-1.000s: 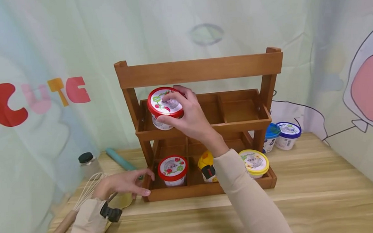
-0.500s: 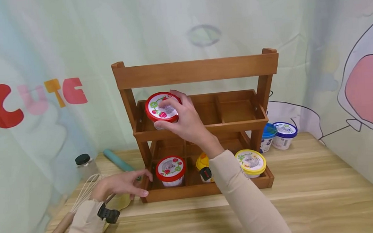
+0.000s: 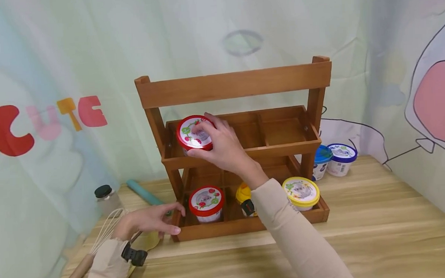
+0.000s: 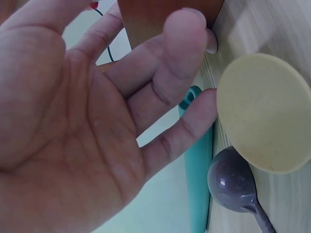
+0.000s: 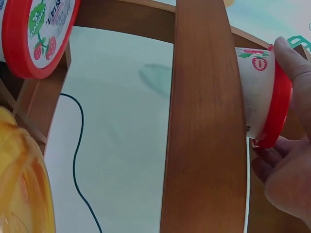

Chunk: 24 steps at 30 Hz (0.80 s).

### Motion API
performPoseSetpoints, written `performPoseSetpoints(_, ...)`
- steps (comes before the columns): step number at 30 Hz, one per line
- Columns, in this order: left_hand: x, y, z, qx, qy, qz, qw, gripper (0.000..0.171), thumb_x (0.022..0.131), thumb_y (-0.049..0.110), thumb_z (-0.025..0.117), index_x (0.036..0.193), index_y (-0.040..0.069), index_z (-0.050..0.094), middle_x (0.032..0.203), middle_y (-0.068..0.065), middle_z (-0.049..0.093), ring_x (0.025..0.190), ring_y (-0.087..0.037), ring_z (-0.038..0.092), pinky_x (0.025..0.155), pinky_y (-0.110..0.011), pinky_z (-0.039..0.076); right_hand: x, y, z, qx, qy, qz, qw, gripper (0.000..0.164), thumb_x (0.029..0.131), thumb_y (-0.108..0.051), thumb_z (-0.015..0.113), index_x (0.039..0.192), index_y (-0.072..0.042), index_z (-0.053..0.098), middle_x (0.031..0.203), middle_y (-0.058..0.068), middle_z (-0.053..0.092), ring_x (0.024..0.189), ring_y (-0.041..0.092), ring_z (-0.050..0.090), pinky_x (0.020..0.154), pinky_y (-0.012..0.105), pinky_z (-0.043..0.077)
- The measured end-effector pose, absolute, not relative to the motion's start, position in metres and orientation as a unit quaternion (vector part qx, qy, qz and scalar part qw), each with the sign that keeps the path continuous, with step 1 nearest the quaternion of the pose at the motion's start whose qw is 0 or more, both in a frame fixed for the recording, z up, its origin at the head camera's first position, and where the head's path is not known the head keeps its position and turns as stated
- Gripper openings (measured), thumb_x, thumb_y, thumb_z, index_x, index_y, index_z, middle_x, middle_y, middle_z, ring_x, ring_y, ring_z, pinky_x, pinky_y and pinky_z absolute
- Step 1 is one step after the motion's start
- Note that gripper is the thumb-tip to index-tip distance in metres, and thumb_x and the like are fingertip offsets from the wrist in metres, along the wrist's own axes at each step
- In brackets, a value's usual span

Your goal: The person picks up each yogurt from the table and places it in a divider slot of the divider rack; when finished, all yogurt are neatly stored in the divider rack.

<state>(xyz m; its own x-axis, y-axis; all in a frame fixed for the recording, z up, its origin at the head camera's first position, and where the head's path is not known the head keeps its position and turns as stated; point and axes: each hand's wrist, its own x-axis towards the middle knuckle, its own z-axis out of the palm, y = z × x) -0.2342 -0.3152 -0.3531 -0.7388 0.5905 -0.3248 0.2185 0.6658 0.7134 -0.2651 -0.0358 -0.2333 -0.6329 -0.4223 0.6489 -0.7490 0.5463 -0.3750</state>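
Observation:
My right hand point(image 3: 224, 145) grips a tub with a red lid point(image 3: 189, 138) by its rim, thumb at the near side and fingers over the top. The tub has strawberry prints and is slightly tilted, set low in the upper tier's left compartment. In the right wrist view its base is hidden behind the wooden front board point(image 5: 204, 121). My left hand point(image 3: 149, 220) is at the lower left corner of the brown two-tier rack point(image 3: 238, 84), fingers loosely spread, thumb at the front edge. Below the held tub, another red-lidded tub point(image 3: 206, 202) sits in the lower tier.
The lower tier also holds a yellow-topped tub point(image 3: 243, 194) and a yellow-lidded tub point(image 3: 301, 191). Two blue-lidded tubs point(image 3: 341, 158) stand behind the rack's right side. At left lie a whisk point(image 3: 108, 227), a teal-handled tool point(image 3: 144, 191), a dark-capped jar point(image 3: 106, 198) and a grey scoop point(image 4: 233, 179).
My right hand has lowered the red-lidded tub into the upper left compartment, its body now mostly behind the front board. The left hand stays at the rack's corner.

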Motion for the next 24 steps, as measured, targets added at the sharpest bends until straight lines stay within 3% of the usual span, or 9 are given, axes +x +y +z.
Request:
performPoseSetpoints(9, -0.234, -0.315, -0.353, 0.220, 0.870, 0.341, 0.278, 0.053, 0.093, 0.037, 0.073, 0.132, 0.012, 0.047, 0.083, -0.006, 0.062, 0.064, -0.024, 0.061, 0.068, -0.038, 0.051, -0.262, -0.027, -0.231, 0.344, -0.862, 0.298, 0.223, 0.046, 0.089, -0.041, 0.076, 0.129, -0.024, 0.061, 0.158, 0.013, 0.031, 0.143, 0.030, 0.030, 0.115, 0.055, 0.027)
performPoseSetpoints(17, -0.233, -0.314, -0.357, 0.224, 0.865, 0.353, 0.279, 0.053, 0.093, 0.035, 0.073, 0.132, 0.011, 0.047, 0.083, -0.006, 0.062, 0.065, -0.025, 0.061, 0.068, -0.038, 0.053, -0.258, -0.014, -0.238, 0.350, -0.855, 0.301, 0.234, 0.037, 0.092, -0.036, 0.074, 0.125, -0.023, 0.065, 0.157, 0.011, 0.034, 0.142, 0.029, 0.031, 0.113, 0.058, 0.026)
performPoseSetpoints(24, -0.234, -0.314, -0.357, 0.229, 0.867, 0.346, 0.275, 0.053, 0.093, 0.035, 0.073, 0.132, 0.010, 0.047, 0.086, -0.007, 0.061, 0.065, -0.026, 0.062, 0.067, -0.039, 0.053, -0.255, 0.001, -0.238, 0.361, -0.854, 0.296, 0.230, 0.037, 0.095, -0.032, 0.070, 0.131, -0.024, 0.064, 0.158, 0.012, 0.034, 0.143, 0.030, 0.031, 0.113, 0.059, 0.026)
